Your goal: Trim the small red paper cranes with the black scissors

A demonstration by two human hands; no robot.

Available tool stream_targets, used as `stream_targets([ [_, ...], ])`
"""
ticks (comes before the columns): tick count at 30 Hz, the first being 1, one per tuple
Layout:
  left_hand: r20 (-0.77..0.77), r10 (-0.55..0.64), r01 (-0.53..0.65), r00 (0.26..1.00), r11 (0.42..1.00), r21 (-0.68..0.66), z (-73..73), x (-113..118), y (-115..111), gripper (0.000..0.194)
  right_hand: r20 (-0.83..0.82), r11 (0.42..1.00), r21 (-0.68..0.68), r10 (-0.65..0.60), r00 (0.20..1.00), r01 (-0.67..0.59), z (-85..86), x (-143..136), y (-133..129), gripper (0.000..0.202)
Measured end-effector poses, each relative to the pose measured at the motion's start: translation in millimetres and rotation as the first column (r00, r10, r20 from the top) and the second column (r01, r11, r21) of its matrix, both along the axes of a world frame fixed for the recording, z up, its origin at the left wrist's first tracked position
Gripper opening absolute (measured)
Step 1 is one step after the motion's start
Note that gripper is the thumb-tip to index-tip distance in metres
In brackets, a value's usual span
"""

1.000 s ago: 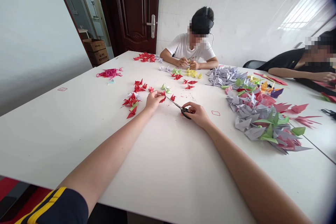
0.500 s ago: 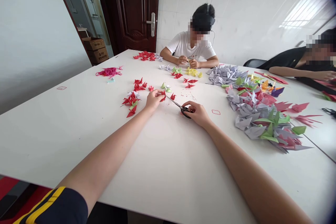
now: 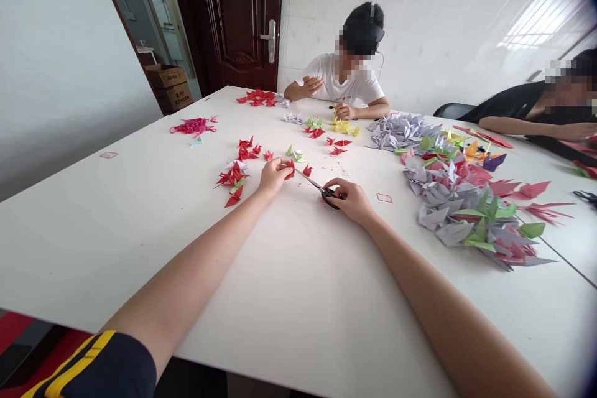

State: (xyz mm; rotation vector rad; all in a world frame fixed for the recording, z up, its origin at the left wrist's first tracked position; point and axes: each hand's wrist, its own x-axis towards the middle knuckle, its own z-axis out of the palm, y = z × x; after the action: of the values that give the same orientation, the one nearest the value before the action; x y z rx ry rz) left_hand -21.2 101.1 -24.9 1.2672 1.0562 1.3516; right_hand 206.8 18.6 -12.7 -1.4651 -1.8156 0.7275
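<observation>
A big white desk (image 3: 298,298) filled most of the view. A dark brown door (image 3: 233,12) stood behind it. A person in a white shirt (image 3: 342,78) sat on the far side of the desk, and a person in black (image 3: 513,102) leaned at the right. A large heap of folded paper birds (image 3: 448,224), mostly pale purple with some green and pink, lay to the right of the hands. Two brown boxes (image 3: 172,87) sat one on top of the other past the desk. A tangled pink bundle (image 3: 193,127) lay at the far left. The right hand (image 3: 352,199) was curled around the black handles of the scissors (image 3: 319,188). The left hand (image 3: 274,175) pinched a small red bird (image 3: 290,170) in its fingers. The red bird was right by the scissor tips, over the desk. Tiny red scraps (image 3: 297,185) lay close by.
</observation>
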Motion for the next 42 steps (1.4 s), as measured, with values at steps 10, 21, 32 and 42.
stream_targets([
  [10,-0.060,0.005,-0.006,0.998,1.000,0.000,1.1,1.2,-1.1,0.017,0.015,1.000,0.002,-0.006,1.000,0.006,1.5,-1.4,-0.7,0.030],
  [21,-0.095,0.004,-0.003,0.995,1.000,0.013,0.1,1.3,-0.4,0.017,0.073,1.000,0.019,-0.020,0.997,0.018,1.8,-1.9,-1.1,0.029],
  [32,-0.097,0.009,-0.008,0.995,1.000,0.013,-1.2,0.9,1.2,0.017,0.073,1.000,0.014,-0.023,0.997,0.022,2.1,-2.2,-0.9,0.030],
  [42,-0.096,0.000,0.002,0.995,1.000,0.014,-2.4,0.3,2.0,0.017,0.078,1.000,0.020,-0.024,0.997,0.022,1.9,-2.3,-0.9,0.029],
])
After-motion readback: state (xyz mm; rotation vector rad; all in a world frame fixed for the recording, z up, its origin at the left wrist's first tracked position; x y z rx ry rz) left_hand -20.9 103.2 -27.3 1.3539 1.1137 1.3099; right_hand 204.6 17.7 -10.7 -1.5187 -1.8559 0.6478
